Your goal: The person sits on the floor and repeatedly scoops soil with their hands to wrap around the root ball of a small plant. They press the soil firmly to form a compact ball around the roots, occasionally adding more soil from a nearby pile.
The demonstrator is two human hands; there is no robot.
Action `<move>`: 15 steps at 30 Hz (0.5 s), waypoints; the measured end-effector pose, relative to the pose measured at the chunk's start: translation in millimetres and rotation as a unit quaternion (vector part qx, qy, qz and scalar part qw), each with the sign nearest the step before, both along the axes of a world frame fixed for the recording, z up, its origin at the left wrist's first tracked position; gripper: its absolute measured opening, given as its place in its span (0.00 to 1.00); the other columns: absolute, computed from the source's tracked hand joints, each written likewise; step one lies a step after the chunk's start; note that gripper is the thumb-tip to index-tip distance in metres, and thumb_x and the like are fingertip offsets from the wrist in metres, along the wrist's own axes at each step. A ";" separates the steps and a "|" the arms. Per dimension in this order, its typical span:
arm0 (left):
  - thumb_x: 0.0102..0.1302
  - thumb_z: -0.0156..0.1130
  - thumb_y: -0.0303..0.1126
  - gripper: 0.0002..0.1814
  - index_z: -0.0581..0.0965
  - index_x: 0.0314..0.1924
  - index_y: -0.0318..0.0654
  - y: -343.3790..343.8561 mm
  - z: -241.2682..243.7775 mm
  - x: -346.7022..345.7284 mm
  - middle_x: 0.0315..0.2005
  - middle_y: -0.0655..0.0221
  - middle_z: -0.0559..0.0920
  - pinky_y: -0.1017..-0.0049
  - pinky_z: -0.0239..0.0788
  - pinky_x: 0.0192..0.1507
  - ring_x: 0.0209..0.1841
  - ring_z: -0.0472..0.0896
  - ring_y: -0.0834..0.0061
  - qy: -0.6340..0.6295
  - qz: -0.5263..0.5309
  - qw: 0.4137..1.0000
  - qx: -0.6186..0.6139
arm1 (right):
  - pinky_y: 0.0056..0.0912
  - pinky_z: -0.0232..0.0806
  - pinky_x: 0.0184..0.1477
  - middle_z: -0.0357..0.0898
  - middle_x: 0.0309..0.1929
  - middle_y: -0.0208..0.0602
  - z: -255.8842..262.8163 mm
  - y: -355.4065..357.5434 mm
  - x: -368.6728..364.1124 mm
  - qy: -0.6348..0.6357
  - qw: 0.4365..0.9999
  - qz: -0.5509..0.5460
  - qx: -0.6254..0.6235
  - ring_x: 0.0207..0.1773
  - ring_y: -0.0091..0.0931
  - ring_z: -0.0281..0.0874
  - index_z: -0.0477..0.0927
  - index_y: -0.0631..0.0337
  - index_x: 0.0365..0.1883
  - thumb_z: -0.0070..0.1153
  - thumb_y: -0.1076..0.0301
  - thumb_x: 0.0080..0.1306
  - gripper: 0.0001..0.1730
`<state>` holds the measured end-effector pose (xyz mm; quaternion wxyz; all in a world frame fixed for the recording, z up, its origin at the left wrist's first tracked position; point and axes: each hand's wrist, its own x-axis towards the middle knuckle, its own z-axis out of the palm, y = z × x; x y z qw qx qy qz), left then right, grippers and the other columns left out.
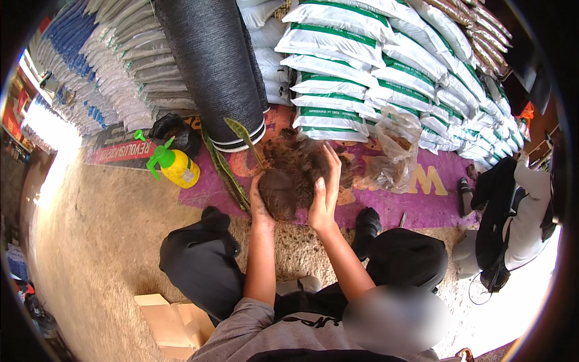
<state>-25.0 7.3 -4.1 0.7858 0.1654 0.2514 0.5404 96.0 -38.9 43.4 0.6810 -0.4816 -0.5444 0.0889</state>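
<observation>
Between my two hands is a dark, soil-covered root ball (277, 194) with fine brown roots trailing from it. My left hand (261, 203) cups its left side, most of the fingers hidden behind it. The palm of my right hand (325, 194) presses the fibrous mass from the right, thumb up and fingers stretched forward. Long green snake plant leaves (224, 169) with yellow edges lie left of my left hand, and another leaf (239, 131) rises beyond it. Loose soil and root fibre (289, 151) spread on the purple banner (312, 221) beneath.
A yellow pump sprayer (183, 172) and a black plastic bag (178, 133) stand left. Beyond are a black mesh roll (212, 68) and stacked white sacks (334, 81). A clear bag of brown material (396, 154) sits right, near a seated person (515, 226). Cardboard (169, 321) lies behind left.
</observation>
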 end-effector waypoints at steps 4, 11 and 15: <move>0.65 0.45 0.42 0.18 0.76 0.42 0.36 5.8 -15.0 1.7 0.35 0.65 0.82 0.70 0.72 0.44 0.37 0.80 0.70 -0.023 -0.004 1.000 -0.001 | 0.59 0.25 0.66 0.44 0.70 0.50 9.0 -7.0 -10.9 -0.104 0.991 -0.036 -0.076 0.72 0.46 0.38 0.52 0.63 0.66 0.33 0.47 0.66 0.37; 0.68 0.45 0.47 0.24 0.70 0.52 0.35 5.1 -22.2 6.1 0.47 0.64 0.76 0.72 0.68 0.50 0.46 0.76 0.71 0.060 -0.021 0.998 0.023 | 0.53 0.38 0.67 0.52 0.67 0.50 -18.7 1.4 -22.1 -0.069 0.978 0.070 -0.183 0.69 0.44 0.49 0.58 0.61 0.64 0.45 0.51 0.64 0.35; 0.70 0.36 0.52 0.30 0.64 0.59 0.35 -0.2 9.6 7.8 0.56 0.61 0.69 0.68 0.59 0.60 0.57 0.68 0.68 0.068 0.015 0.997 0.035 | 0.39 0.56 0.61 0.63 0.59 0.48 -21.3 4.0 -17.6 0.018 0.985 0.087 -0.148 0.61 0.39 0.63 0.63 0.64 0.60 0.61 0.63 0.55 0.36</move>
